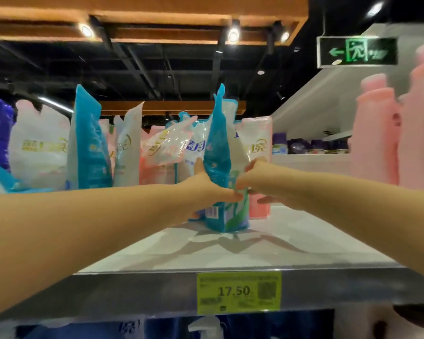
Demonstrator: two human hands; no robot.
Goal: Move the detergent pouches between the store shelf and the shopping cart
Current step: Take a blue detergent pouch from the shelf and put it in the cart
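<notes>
Blue pouch [218, 165] stands upright on the shelf [230, 250], base on the board, held between both grips. Left grip [207, 189] curls round its left edge, thumb across the front. Right grip [256, 184] pinches the right edge, fingers curled. Other pouches [88, 143] crowd just behind and left of the grips; pink bottles [377, 133] well to the right. Cart not in view. Step: pick-up or set-down at the shelf, cannot tell which. Next: if lifting, squeeze firm and raise clear of neighbours; if placing, release without tipping.
</notes>
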